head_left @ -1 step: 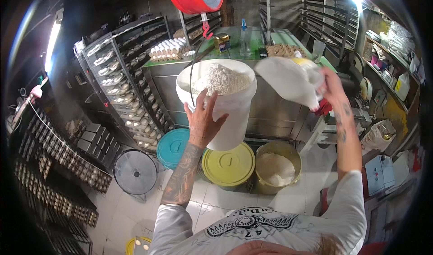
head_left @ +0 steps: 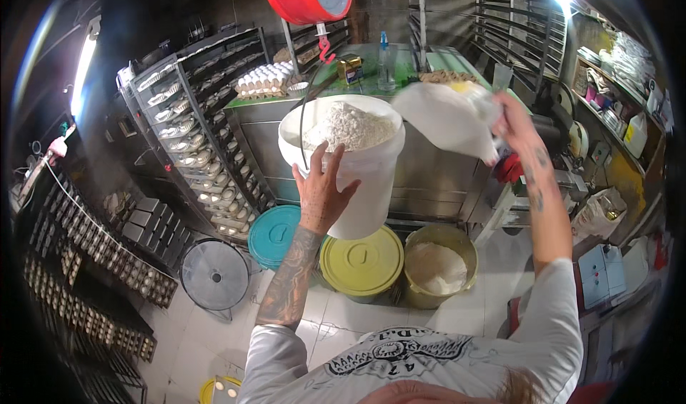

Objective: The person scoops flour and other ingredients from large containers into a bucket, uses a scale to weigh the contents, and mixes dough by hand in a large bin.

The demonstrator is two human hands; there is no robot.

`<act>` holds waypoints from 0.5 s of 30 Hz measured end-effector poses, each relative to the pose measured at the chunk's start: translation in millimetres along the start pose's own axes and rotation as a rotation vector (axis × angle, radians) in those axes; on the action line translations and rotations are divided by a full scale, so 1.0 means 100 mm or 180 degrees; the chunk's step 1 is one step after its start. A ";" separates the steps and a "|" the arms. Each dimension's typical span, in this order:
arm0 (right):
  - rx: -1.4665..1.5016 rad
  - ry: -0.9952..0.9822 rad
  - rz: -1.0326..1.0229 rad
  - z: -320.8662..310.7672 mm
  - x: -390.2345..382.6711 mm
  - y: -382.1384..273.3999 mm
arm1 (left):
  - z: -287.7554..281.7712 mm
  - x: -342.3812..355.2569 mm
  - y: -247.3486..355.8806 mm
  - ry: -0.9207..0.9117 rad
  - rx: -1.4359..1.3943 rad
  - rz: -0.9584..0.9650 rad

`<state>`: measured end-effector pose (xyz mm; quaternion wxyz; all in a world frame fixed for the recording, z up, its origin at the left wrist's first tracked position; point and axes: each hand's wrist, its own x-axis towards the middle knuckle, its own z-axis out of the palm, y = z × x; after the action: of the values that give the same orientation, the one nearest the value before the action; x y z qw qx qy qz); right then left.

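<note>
A white bucket [head_left: 361,182] hangs by its wire handle under a red hanging scale [head_left: 304,0] with a red hook. Flour [head_left: 346,127] is heaped inside it, up near the rim. My left hand [head_left: 325,193] has its fingers spread against the bucket's near side, touching at or just below the rim. To the right of the bucket, my right hand [head_left: 513,125] is closed round the grip end of a white scoop [head_left: 443,118], held in the air and smeared by motion. Whether flour lies in the scoop I cannot tell.
On the floor stand an uncovered bin of flour [head_left: 437,268], a yellow-lidded bin [head_left: 361,260], a teal lid [head_left: 274,236] and a round sieve [head_left: 214,274]. Egg trays [head_left: 264,80] and a bottle [head_left: 386,65] sit on the green-topped counter. Loaded racks [head_left: 189,129] line the left.
The scoop in my right hand has shifted slightly left and upward. My left hand and the bucket look nearly the same as before.
</note>
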<state>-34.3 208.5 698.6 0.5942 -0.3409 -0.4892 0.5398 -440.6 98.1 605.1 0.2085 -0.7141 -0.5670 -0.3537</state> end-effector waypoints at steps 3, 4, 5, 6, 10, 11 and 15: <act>-0.0662 -0.0054 -0.0030 0.78 0.53 -0.23 | 0.01 -0.04 -0.01 0.0045 -0.0037 -0.0134; -0.1129 -0.0265 -0.0151 1.03 0.66 -0.29 | 0.05 -0.05 -0.03 0.0069 -0.0073 -0.0215; -0.2183 -0.0298 -0.0605 1.23 0.75 -0.37 | 0.07 -0.04 -0.04 0.0246 -0.0116 -0.0211; -0.2606 -0.0132 -0.1286 1.22 0.99 -0.39 | 0.16 0.05 0.07 0.0290 -0.0290 -0.0184; -0.3665 -0.0547 -0.2002 1.89 1.11 -0.23 | 0.08 0.11 0.07 0.0413 -0.0478 -0.0210; -0.3935 -0.0669 -0.2206 2.01 1.11 -0.17 | 0.06 0.07 0.05 0.0419 -0.0433 -0.0268; -0.4674 -0.1420 -0.2495 2.38 1.11 0.04 | 0.06 0.00 0.00 0.0502 -0.0569 -0.0236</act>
<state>-268.1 288.6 787.3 0.2567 -0.3312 -0.9021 -0.1030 -438.7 102.2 601.3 0.1747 -0.6783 -0.5411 -0.4654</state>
